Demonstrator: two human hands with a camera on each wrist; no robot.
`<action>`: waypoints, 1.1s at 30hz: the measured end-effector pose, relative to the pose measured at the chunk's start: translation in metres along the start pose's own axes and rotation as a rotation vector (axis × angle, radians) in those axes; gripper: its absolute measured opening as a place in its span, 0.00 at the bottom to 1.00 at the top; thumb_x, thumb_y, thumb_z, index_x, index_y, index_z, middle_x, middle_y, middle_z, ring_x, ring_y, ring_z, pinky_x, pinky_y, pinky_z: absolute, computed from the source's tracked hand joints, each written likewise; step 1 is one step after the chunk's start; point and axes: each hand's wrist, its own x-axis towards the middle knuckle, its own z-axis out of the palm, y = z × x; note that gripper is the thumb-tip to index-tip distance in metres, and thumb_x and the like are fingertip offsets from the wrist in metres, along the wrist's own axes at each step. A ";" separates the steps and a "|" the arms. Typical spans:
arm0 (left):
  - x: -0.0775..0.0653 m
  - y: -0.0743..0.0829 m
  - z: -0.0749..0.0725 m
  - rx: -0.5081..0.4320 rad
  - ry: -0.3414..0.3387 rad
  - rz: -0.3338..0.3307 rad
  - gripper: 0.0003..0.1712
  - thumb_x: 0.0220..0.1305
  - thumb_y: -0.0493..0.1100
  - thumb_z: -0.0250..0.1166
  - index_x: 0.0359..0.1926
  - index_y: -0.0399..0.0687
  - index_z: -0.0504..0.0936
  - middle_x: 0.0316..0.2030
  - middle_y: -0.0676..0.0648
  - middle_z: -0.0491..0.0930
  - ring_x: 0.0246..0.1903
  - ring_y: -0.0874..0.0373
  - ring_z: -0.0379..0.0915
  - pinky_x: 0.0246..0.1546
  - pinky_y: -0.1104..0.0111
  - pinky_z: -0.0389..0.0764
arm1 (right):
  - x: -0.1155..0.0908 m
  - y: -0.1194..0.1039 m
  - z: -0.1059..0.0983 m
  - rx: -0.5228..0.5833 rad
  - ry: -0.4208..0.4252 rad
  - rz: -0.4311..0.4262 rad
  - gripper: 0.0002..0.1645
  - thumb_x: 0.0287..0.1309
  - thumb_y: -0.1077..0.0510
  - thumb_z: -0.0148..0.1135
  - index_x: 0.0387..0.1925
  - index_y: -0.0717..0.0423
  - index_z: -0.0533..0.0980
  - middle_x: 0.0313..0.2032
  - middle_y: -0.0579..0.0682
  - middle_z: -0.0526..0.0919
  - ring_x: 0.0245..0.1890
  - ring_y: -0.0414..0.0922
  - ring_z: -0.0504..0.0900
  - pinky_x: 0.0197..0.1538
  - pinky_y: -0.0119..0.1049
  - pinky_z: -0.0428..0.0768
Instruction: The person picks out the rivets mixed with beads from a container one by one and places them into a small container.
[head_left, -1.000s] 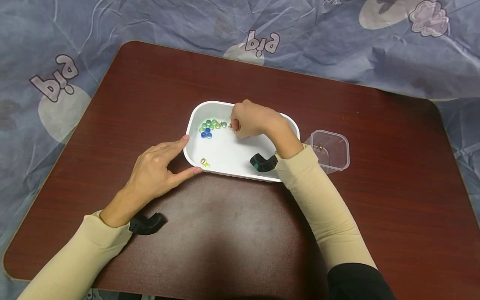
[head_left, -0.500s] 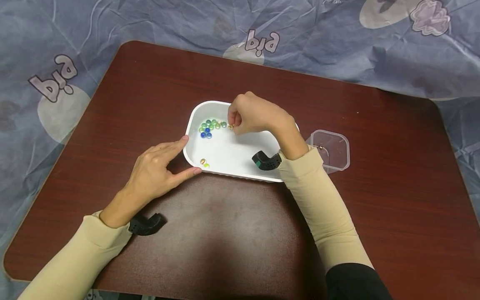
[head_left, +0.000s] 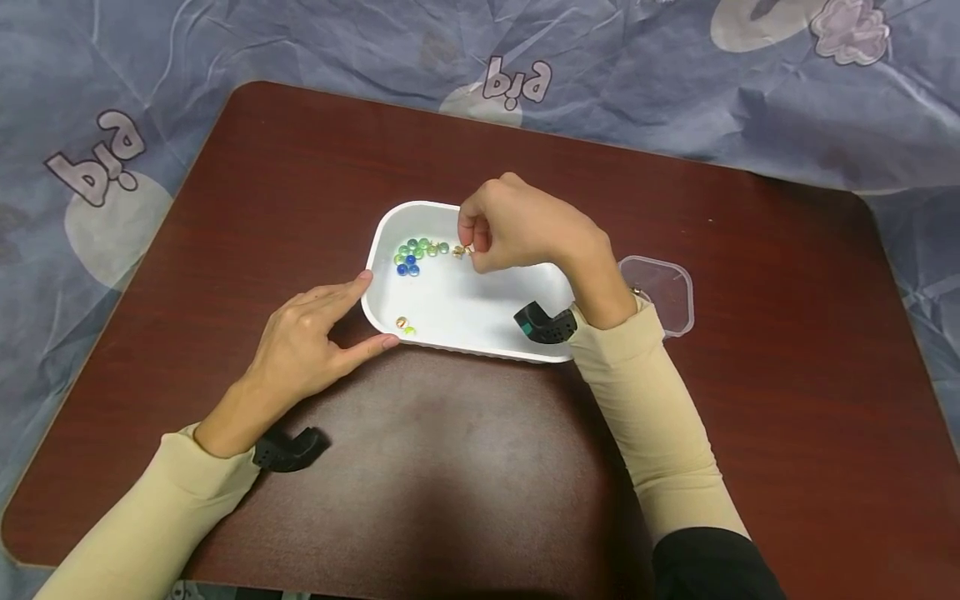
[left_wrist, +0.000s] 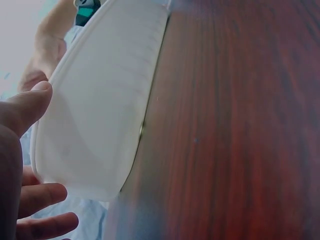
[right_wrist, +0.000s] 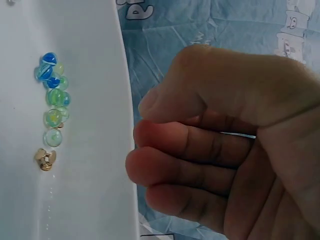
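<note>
In the head view a white tray (head_left: pixel 480 333) holds several glass marbles (head_left: pixel 412 254), blue and green, bunched toward its far left corner. Beside them lies a small cluster of gold thumbtacks (right_wrist: pixel 46 159). My right hand (head_left: pixel 528 225) is over the tray's far side, thumb and index finger pinching a gold thumbtack (head_left: pixel 469 249); in the right wrist view the fingers curl and hide it. My left hand (head_left: pixel 300 333) rests at the tray's left end, index fingertip and thumb touching the rim, fingers fairly straight.
A clear plastic box (head_left: pixel 675 300) with a small gold piece inside stands right of the tray, partly behind my right wrist. Two more marbles (head_left: pixel 405 326) lie at the tray's near left corner. Patterned cloth (head_left: pixel 322 42) lies beyond the brown table (head_left: pixel 300 142).
My right hand has lifted and shifted slightly right, away from the gold thumbtacks, and its forearm now covers part of the clear box. The left hand stays at the tray.
</note>
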 end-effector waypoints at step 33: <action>0.000 0.000 0.000 -0.008 0.010 0.005 0.50 0.60 0.76 0.56 0.59 0.35 0.79 0.47 0.34 0.83 0.44 0.39 0.81 0.43 0.47 0.79 | -0.072 0.023 -0.011 0.022 0.233 -0.026 0.07 0.43 0.68 0.60 0.23 0.55 0.81 0.19 0.43 0.79 0.21 0.37 0.76 0.29 0.29 0.76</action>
